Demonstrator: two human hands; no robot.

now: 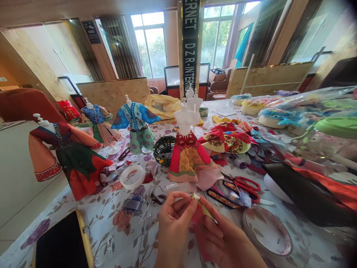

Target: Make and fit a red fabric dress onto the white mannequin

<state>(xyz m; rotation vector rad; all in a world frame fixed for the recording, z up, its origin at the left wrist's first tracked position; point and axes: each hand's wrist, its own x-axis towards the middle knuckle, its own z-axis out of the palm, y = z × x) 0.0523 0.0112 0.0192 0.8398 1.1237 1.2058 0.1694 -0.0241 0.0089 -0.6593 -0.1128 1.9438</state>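
At the front middle of the table my left hand (176,219) and my right hand (220,234) meet, thumbs and fingers pinching a small strip of fabric (199,238) between them. The strip is red and pink with a pale yellow edge, and it hangs down past my right palm. Just beyond the fingers stands a small white mannequin (185,117) wearing a red and gold skirt (192,158). A clear plastic piece (180,188) lies right behind my left fingers. Red-handled scissors (245,184) and beaded trim (224,197) rest beyond my right hand.
Dressed mannequins stand on the left, one in an orange and green robe (69,156), another in a blue top (135,117). A phone (63,242), a white ring (132,176), a dark basket (164,149), a tape roll (267,230), a black tray (301,193) and fabric scraps (253,149) surround the hands.
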